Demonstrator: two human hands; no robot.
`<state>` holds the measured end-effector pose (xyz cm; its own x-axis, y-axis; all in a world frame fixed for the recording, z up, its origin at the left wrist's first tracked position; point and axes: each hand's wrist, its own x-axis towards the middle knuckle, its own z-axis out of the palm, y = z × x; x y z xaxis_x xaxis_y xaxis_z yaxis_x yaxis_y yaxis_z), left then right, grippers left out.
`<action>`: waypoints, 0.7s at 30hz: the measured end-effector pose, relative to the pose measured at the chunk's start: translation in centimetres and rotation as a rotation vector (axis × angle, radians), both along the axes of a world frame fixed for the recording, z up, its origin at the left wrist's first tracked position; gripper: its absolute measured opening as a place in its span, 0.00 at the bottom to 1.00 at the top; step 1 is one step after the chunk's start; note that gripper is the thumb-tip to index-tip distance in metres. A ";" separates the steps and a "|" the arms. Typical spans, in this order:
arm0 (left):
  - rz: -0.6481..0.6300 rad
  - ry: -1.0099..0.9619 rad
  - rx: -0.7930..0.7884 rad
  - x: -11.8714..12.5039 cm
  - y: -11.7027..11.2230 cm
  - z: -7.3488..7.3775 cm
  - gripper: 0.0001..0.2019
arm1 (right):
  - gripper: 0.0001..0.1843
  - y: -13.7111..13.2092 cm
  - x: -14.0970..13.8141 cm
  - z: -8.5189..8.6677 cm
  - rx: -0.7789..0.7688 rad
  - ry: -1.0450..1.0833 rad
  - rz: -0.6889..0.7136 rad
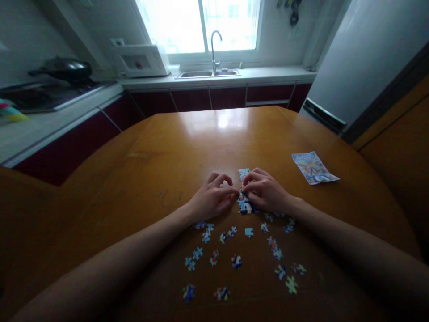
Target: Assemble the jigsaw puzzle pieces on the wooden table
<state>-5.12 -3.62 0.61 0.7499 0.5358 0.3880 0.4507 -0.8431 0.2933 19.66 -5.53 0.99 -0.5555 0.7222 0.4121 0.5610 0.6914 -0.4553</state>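
A small strip of joined jigsaw pieces (246, 203) lies on the round wooden table (187, 143). My left hand (212, 197) and my right hand (266, 190) meet over it, fingers curled and pinched together at the strip's middle. Both sets of fingertips press on the joined pieces. Whether a loose piece sits between them is hidden. Several loose puzzle pieces (236, 261) are scattered on the table between my forearms, nearer to me.
A printed picture sheet (314, 167) lies on the table to the right. Behind the table runs a kitchen counter with a sink and tap (214, 67), a white microwave (140, 60) and a black pan on a hob (67, 69). A grey fridge (362, 58) stands at right.
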 end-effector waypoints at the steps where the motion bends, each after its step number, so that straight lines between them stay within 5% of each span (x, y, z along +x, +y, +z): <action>1: 0.001 0.007 -0.004 0.0 0.0 0.0 0.12 | 0.09 0.0 0.0 0.0 0.001 -0.014 0.003; 21: -0.004 0.005 -0.031 0.0 0.0 0.0 0.15 | 0.19 0.4 0.2 -0.3 0.014 -0.069 -0.034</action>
